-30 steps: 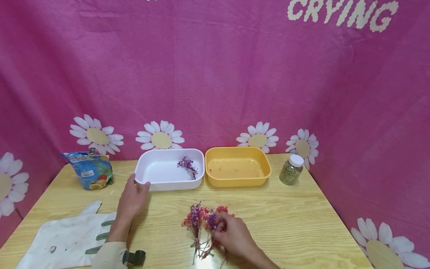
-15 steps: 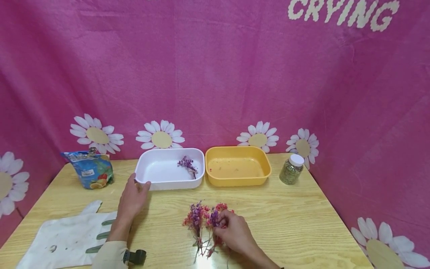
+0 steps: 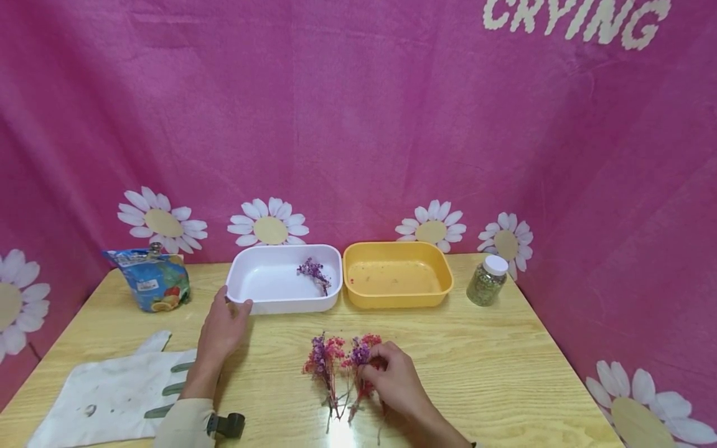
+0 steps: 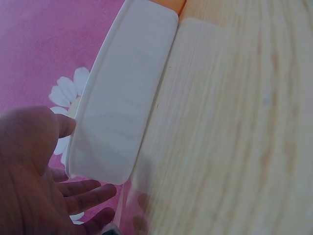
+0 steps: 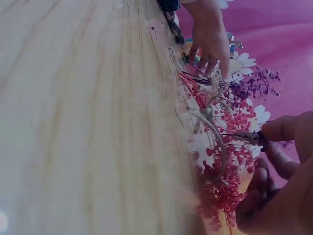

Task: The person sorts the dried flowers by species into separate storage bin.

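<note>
My right hand (image 3: pixel 399 379) pinches a sprig of purple dried flowers (image 3: pixel 360 352) between thumb and forefinger, over the table. In the right wrist view the sprig's thin stems (image 5: pixel 244 138) show by the fingertips, in front of a bunch of red dried flowers (image 5: pixel 222 191) with twine on its stems. Left of this hand lies another bunch of purple and red flowers (image 3: pixel 319 358). My left hand (image 3: pixel 221 333) touches the left front corner of a white tray (image 3: pixel 291 306), its fingers spread fairly straight. Inside that tray lies a purple sprig (image 3: pixel 315 274).
A yellow tray (image 3: pixel 398 302) with a few small bits in it stands against the white one. At the right is a white-lidded jar (image 3: pixel 486 286). A blue pouch (image 3: pixel 154 289) and a white cloth (image 3: pixel 112 398) lie left. A pink curtain hangs behind.
My right hand has shifted slightly right with the purple sprig, and the flowers near it have spread apart a little. The left hand stays at the white tray's corner.
</note>
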Motion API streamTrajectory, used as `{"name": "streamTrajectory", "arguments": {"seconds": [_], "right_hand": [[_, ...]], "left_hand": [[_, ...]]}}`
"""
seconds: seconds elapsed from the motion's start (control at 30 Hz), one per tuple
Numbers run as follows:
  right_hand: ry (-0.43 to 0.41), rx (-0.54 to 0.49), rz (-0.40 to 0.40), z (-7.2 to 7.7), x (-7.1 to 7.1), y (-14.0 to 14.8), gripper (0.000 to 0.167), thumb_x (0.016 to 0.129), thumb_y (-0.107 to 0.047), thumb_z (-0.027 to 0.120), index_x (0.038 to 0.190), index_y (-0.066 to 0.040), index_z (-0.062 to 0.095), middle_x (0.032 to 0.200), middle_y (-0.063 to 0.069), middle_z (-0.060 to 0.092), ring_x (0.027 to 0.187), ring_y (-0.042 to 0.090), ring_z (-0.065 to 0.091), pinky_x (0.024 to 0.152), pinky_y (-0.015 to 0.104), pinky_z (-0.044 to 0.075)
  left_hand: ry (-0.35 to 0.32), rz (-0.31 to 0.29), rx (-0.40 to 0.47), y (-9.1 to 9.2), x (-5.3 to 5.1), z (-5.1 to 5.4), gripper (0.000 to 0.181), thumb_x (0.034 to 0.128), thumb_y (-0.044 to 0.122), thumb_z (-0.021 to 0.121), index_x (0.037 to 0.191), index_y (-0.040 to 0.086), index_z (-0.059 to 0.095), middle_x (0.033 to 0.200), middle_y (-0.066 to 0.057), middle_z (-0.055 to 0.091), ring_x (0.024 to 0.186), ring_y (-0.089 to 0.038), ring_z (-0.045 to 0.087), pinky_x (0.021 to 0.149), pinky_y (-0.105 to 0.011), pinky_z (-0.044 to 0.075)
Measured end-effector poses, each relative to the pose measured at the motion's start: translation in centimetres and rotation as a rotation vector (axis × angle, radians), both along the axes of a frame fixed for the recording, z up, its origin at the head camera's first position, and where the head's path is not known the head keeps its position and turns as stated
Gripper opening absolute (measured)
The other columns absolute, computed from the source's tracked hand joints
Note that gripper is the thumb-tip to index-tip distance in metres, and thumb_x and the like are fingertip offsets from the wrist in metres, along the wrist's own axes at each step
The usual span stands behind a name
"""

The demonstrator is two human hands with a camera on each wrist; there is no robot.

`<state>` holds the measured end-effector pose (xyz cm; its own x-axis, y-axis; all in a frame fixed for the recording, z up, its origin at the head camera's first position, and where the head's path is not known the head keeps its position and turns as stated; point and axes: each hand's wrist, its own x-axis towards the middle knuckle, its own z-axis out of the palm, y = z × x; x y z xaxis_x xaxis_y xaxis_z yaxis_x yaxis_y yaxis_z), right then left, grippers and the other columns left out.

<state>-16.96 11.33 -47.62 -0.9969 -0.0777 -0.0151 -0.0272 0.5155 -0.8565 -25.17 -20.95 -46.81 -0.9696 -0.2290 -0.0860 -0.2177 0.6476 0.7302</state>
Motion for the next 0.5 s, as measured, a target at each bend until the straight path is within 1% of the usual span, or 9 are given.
{"name": "streamTrajectory", "arguments": {"seconds": [0.07,0.17,0.23,0.33,0.43,0.5], "right_hand": [[-0.013,-0.062,-0.002,-0.06,-0.09,-0.03,0.008,0.079,-0.016,0.071,0.08,-0.011,0.065,0.083,-0.001,0.056,0.074,0.012,0.049,0.064,0.021,0.042],[-0.054,-0.157,-0.018,0.01,-0.18,-0.07,0.004,0.081,-0.013,0.068,0.082,-0.009,0.066,0.079,-0.001,0.057,0.071,0.012,0.05,0.062,0.02,0.044],[-0.079,-0.198,-0.029,0.12,-0.18,-0.07,0.004,0.082,-0.011,0.066,0.083,-0.008,0.066,0.076,-0.001,0.058,0.069,0.011,0.05,0.06,0.021,0.044],[-0.097,-0.22,-0.043,0.28,-0.19,-0.02,0.004,0.082,-0.012,0.065,0.082,-0.008,0.064,0.074,-0.002,0.056,0.067,0.011,0.049,0.059,0.021,0.043],[-0.108,-0.228,-0.042,0.33,-0.24,0.03,0.01,0.085,-0.015,0.065,0.081,-0.007,0.06,0.073,-0.003,0.052,0.067,0.012,0.047,0.059,0.022,0.041],[-0.111,-0.232,-0.029,0.34,-0.24,0.07,0.011,0.087,-0.015,0.064,0.083,-0.006,0.059,0.074,-0.003,0.052,0.068,0.012,0.046,0.059,0.022,0.041]], "left_hand": [[0.001,0.0,-0.001,-0.01,0.03,-0.02,0.079,0.0998,0.046,0.041,0.155,0.006,0.003,0.156,-0.026,0.026,0.141,-0.045,0.029,0.112,-0.062,0.027],[0.001,0.001,-0.004,-0.03,-0.03,-0.1,0.079,0.0996,0.048,0.041,0.156,0.007,0.002,0.156,-0.025,0.026,0.141,-0.045,0.029,0.112,-0.061,0.027],[0.004,0.002,-0.004,-0.06,-0.09,-0.19,0.079,0.0994,0.049,0.04,0.156,0.007,0.002,0.156,-0.025,0.026,0.141,-0.045,0.03,0.112,-0.061,0.027],[0.007,-0.001,-0.004,-0.1,-0.12,-0.27,0.079,0.0992,0.05,0.039,0.156,0.007,0.003,0.156,-0.025,0.027,0.141,-0.045,0.03,0.111,-0.061,0.028],[0.007,-0.004,-0.003,-0.12,-0.08,-0.29,0.079,0.0993,0.049,0.04,0.156,0.007,0.003,0.155,-0.025,0.028,0.141,-0.045,0.03,0.111,-0.061,0.028],[0.006,-0.005,0.0,-0.1,-0.02,-0.27,0.079,0.0995,0.048,0.04,0.156,0.007,0.003,0.155,-0.025,0.028,0.141,-0.045,0.031,0.111,-0.061,0.029]]}}
